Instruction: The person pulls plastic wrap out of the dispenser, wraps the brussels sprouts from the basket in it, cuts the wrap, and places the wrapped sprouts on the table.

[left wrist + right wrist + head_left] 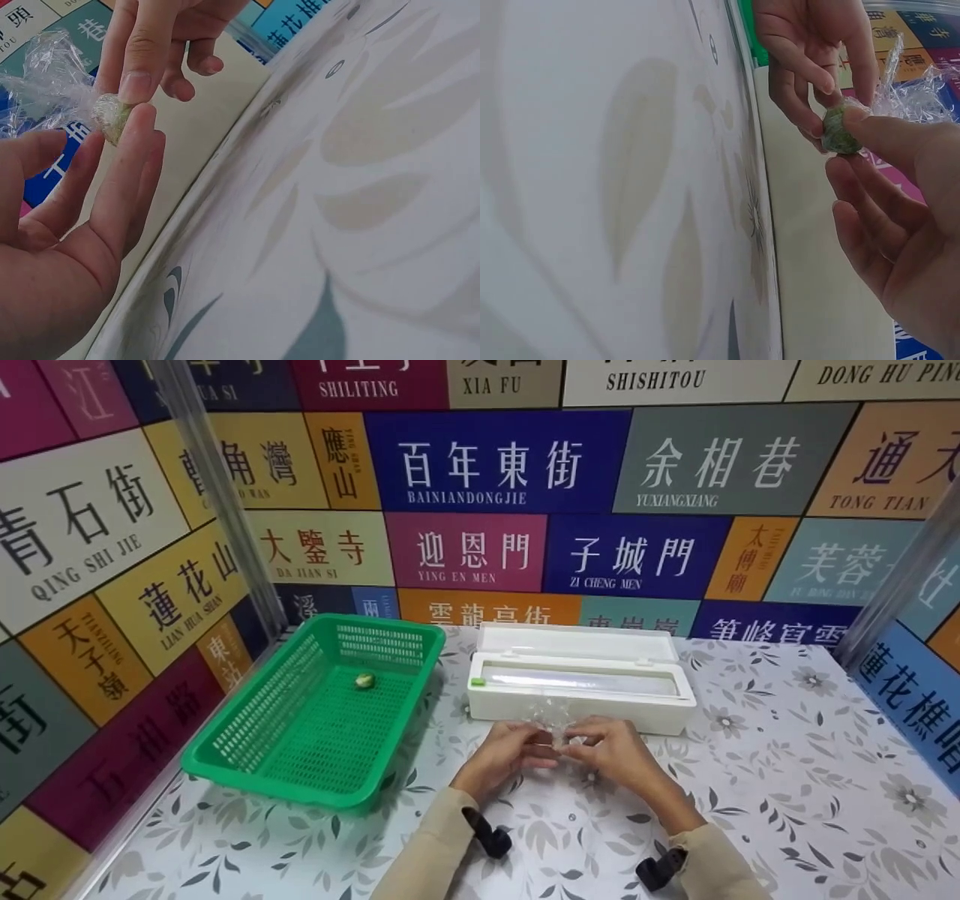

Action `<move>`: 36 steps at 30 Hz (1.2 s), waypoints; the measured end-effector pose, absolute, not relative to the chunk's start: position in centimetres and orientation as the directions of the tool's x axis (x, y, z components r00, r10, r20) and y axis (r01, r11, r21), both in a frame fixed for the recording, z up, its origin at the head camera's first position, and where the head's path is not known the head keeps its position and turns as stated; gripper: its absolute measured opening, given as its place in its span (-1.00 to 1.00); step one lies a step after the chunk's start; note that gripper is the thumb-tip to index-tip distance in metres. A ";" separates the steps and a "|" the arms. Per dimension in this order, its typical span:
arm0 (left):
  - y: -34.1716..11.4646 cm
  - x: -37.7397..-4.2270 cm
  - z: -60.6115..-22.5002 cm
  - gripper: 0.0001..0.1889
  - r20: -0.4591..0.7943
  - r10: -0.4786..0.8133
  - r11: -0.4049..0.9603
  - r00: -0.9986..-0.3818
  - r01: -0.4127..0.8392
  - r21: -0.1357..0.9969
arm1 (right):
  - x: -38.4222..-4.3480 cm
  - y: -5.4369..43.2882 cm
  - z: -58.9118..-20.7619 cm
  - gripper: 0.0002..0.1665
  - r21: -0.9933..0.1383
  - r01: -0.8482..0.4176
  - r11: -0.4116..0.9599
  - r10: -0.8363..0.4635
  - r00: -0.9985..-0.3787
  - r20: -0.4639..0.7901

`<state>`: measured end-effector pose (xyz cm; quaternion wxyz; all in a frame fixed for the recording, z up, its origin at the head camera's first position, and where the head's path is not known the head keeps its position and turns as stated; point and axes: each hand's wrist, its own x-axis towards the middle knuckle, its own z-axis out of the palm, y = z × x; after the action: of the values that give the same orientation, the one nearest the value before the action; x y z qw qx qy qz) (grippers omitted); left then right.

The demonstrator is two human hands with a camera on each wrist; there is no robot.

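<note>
A small round green vegetable, like a Brussels sprout (840,133), has clear cling film (56,79) around it, with loose film bunched out from one side. My right hand (611,746) pinches the vegetable between thumb and fingertips. Opposite it, my left hand (514,750) has its fingers fairly straight, fingertips touching the wrapped vegetable. Both hands are close together just in front of a white cling film dispenser (622,711). Its clear lid (577,643) stands raised at the back. In the head view the fingers mostly hide the vegetable.
A green plastic basket (300,793) stands left of the hands, with one small yellowish-green vegetable (364,681) inside. A green slider (478,682) sits at the dispenser's left end. Behind the floral-covered table (780,795) rises a wall of coloured sign panels (499,457).
</note>
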<state>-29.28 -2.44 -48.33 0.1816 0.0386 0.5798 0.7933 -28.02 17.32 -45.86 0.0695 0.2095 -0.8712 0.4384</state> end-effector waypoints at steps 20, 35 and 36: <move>-2.3 -29.2 -48.4 -0.71 -0.153 0.370 -0.188 -0.916 -0.235 0.954 | -28.1 17.5 -45.8 -0.69 -0.750 -0.404 0.524 -0.353 -0.904 0.241; -1.9 -29.2 -48.0 -0.75 -0.157 0.260 -0.007 -0.953 -0.165 0.986 | -28.2 17.5 -45.7 -0.64 -0.795 -0.317 0.517 -0.351 -0.926 0.141; -2.0 -29.1 -48.1 -0.74 -0.149 0.266 -0.008 -0.952 -0.157 0.988 | -28.2 17.5 -45.7 -0.64 -0.804 -0.301 0.512 -0.346 -0.930 0.128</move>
<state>-29.12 -1.97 -48.06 0.1492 0.0395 0.6882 0.7089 -28.16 17.48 -45.71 -0.0243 0.1860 -0.8692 0.4575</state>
